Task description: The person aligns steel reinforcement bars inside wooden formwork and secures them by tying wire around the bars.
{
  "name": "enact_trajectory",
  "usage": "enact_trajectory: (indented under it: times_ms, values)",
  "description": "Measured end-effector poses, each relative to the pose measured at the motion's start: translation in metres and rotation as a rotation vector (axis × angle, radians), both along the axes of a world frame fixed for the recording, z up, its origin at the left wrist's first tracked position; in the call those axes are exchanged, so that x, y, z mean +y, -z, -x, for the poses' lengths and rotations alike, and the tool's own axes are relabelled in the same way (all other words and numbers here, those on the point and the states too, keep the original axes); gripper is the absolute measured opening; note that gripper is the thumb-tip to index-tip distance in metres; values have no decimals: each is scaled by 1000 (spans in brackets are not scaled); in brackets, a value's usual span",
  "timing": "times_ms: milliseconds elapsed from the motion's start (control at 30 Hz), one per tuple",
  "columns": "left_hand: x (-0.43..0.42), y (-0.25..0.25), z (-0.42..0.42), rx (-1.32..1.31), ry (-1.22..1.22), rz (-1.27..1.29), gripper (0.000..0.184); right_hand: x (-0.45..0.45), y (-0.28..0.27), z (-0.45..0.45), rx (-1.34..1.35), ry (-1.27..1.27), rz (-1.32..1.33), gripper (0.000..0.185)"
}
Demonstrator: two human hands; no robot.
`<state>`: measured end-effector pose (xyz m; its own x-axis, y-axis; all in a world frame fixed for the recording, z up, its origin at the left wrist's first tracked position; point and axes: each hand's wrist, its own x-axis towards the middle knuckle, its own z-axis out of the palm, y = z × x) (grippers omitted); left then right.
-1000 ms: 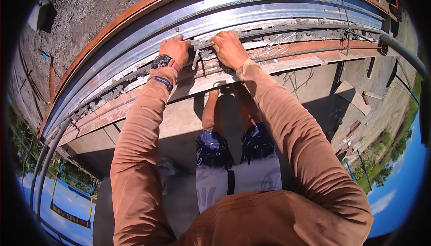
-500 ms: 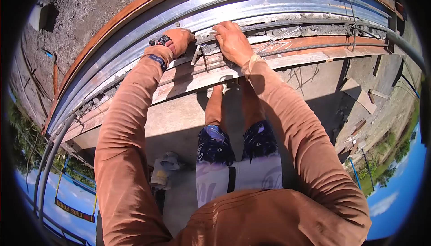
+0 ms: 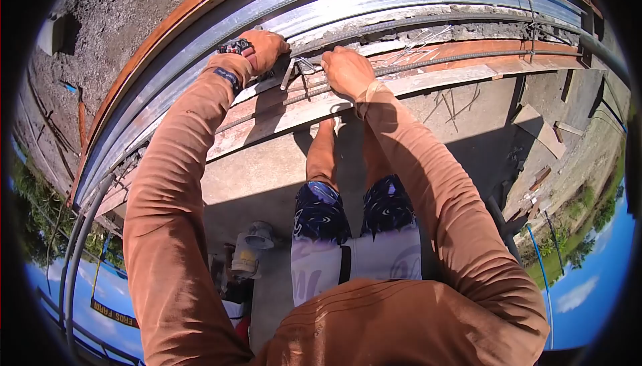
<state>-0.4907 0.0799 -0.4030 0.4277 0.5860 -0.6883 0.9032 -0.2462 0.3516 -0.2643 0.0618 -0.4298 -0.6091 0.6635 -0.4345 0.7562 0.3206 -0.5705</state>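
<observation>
My left hand (image 3: 266, 49), with a watch and a wristband behind it, is closed at a long ribbed steel bar (image 3: 414, 21). What its fingers grip is hidden. Just right of it, a short pale metal rod (image 3: 288, 74) slants down toward the board. My right hand (image 3: 349, 72) is curled a little lower, its thumb and fingertips together near some thin tie wires (image 3: 307, 65). Whatever lies in that pinch is too small to make out. A second ribbed bar (image 3: 461, 60) runs along the wooden board, passing close to my right hand.
Shiny metal sheeting (image 3: 321, 4) lines the far side, edged by a brown timber (image 3: 150, 42). Loose wires (image 3: 421, 50) lie on the reddish board to the right. A concrete floor (image 3: 261, 165) holds my feet, a bucket-like container (image 3: 249, 256) and board offcuts (image 3: 539, 129).
My right hand has drawn slightly down and back from the upper bar, its fingers curling in. My left hand has shifted a little up and left. The view has tilted slightly.
</observation>
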Motion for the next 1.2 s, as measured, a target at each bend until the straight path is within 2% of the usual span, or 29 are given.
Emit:
enact_trajectory:
  times_ms: [200, 300, 367, 433, 567, 667, 767, 833, 900, 933, 967, 1067, 1200]
  values:
    - [-3, -9, -5, 24, -20, -17, 26, -5, 1, -1, 59, 70, 101, 21]
    - [-4, -18, -12, 75, -41, -35, 24, -6, -2, 1, 56, 25, 79, 21]
    - [0, -27, -15, 65, -8, -13, 24, -10, -5, 4, 59, 29, 96, 21]
    - [4, -33, -20, 166, -26, 79, 21, -14, -9, 4, 55, 33, 115, 20]
    - [1, -10, -11, 122, 15, 66, 20, -22, -10, 11, 112, 41, 144, 23]
    - [-7, -8, -18, 221, -200, 20, 24, -28, -11, 19, 129, 60, 126, 23]
    - [-18, -22, -29, 244, -261, 4, 24, -30, -7, 21, 139, 58, 116, 22]
    - [-28, -19, -33, 281, -317, -61, 23, -34, 0, 19, 161, 91, 57, 17]
    - [-37, -10, -34, 306, -405, -137, 24, -33, -5, 20, 123, 88, 114, 17]
    - [-41, -11, -34, 284, -448, -133, 23, -33, -8, 20, 119, 106, 132, 16]
    - [-58, 2, -30, 212, -499, -261, 19, -32, -11, 21, 116, 121, 158, 16]
    - [-69, -12, -44, 174, -711, -322, 12, -39, -2, 20, 159, 145, 189, 16]
    - [-88, -3, -54, 103, -786, -382, 17, -36, -5, 17, 182, 179, 241, 14]
